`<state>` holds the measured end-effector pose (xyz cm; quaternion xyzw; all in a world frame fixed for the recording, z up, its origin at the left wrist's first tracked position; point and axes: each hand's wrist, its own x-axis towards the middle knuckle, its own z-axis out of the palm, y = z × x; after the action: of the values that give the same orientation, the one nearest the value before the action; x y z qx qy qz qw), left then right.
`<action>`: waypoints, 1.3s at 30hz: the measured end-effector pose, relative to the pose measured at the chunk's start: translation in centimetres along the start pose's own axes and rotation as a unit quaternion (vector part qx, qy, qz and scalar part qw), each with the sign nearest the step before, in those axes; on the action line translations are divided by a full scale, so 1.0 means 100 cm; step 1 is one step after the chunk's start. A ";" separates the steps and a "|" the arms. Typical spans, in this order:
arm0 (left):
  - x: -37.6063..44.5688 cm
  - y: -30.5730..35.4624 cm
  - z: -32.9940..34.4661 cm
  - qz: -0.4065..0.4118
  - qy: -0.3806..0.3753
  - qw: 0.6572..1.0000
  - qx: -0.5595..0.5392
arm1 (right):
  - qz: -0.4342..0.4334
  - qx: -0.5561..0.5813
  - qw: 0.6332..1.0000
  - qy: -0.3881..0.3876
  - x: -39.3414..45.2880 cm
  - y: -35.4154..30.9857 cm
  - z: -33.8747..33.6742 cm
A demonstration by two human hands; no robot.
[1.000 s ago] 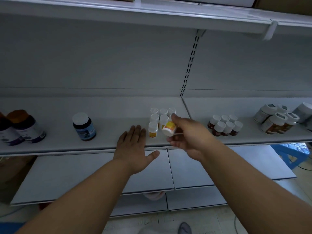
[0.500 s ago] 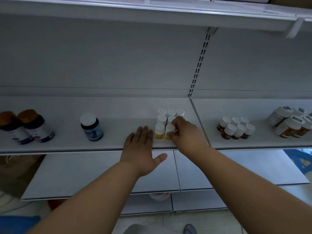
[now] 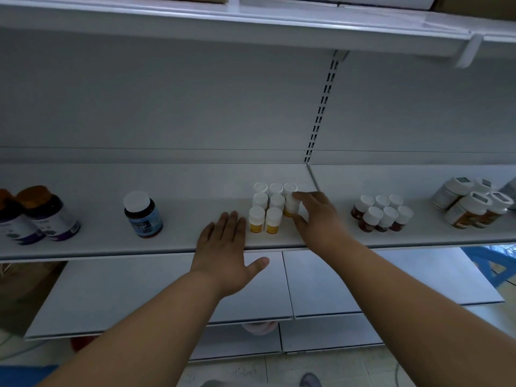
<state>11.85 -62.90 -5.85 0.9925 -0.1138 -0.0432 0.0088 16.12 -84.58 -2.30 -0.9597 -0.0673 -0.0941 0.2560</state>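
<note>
On the shelf (image 3: 181,236): right hand (image 3: 318,219) grips a small yellow bottle (image 3: 292,205).
Bottle upright at 3 o'clock of the cluster (image 3: 277,201); left hand (image 3: 224,247) flat, fingers straight, at its 9 o'clock.

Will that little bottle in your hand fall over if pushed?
Probably light: the right hand holds the little bottle with just fingertips. It looks tall and narrow, so a high push might tip it.
</note>
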 end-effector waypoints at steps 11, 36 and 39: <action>-0.001 0.001 0.000 -0.004 0.003 1.000 0.001 | 0.089 0.234 0.964 0.089 -0.014 -0.018 -0.022; -0.002 0.003 -0.002 -0.014 0.016 1.000 0.000 | 0.148 0.764 0.581 -0.239 -0.053 -0.078 -0.085; -0.002 0.003 -0.001 -0.017 0.017 1.000 0.007 | 0.141 0.774 0.560 -0.261 -0.052 -0.080 -0.086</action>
<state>11.61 -63.13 -5.72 0.9950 -0.0967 -0.0252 0.0032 8.34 -82.49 7.69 -0.3730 -0.0416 0.2859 0.8817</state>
